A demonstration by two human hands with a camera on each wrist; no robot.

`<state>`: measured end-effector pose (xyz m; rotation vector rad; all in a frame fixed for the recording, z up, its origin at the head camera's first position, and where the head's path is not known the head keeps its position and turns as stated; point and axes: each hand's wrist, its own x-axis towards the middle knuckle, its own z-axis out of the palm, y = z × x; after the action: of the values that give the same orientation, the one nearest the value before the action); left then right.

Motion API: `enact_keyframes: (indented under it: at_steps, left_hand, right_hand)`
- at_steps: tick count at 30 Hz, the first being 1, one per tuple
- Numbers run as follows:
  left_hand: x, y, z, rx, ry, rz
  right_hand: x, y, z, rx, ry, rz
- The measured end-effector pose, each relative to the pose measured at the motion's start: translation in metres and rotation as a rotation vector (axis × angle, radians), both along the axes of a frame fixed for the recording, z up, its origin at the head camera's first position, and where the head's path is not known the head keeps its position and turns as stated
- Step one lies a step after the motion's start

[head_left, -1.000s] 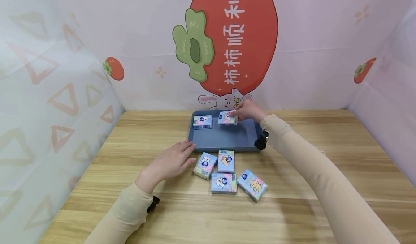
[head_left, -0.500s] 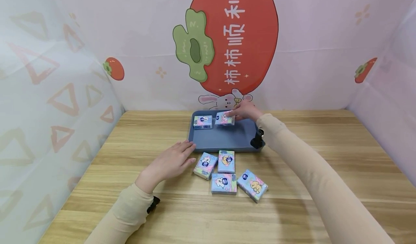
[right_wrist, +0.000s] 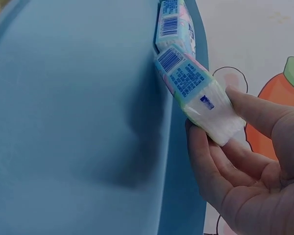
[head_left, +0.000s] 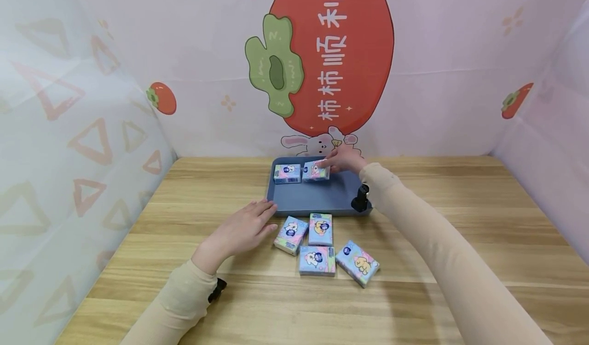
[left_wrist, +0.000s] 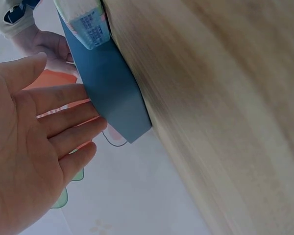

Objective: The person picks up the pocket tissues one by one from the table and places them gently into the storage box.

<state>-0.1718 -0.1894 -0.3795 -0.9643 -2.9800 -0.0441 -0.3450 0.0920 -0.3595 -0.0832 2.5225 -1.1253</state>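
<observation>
Right hand [head_left: 345, 159] over back of tray [head_left: 308, 198], pinching tissue pack [head_left: 313, 171]. Left hand [head_left: 238, 228] at tray's near-left corner, fingers extended, grip wide. Wood-grain table [head_left: 207, 191] under tray; persimmon-print backdrop [head_left: 207, 43] behind.

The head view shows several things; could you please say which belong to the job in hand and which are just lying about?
In the job, it seems:
pinched packet, in the right hand
blue tray
second packet, inside the tray
four packets on the table

Just about:
printed backdrop
black wrist devices
</observation>
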Motion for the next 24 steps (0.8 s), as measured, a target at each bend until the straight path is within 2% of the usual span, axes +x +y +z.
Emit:
enact_keyframes:
  at_steps: [15, 24]
  left_hand:
    - [-0.0010, 0.0005, -0.0011, 0.006, 0.010, -0.012]
    - [-0.0012, 0.0000, -0.0019, 0.018, 0.017, -0.020]
  right_hand:
    - [-0.0055, -0.0016, -0.0067, -0.018, -0.032, -0.045]
    - [-0.0057, -0.0038, -0.0079, -0.039, -0.019, -0.080]
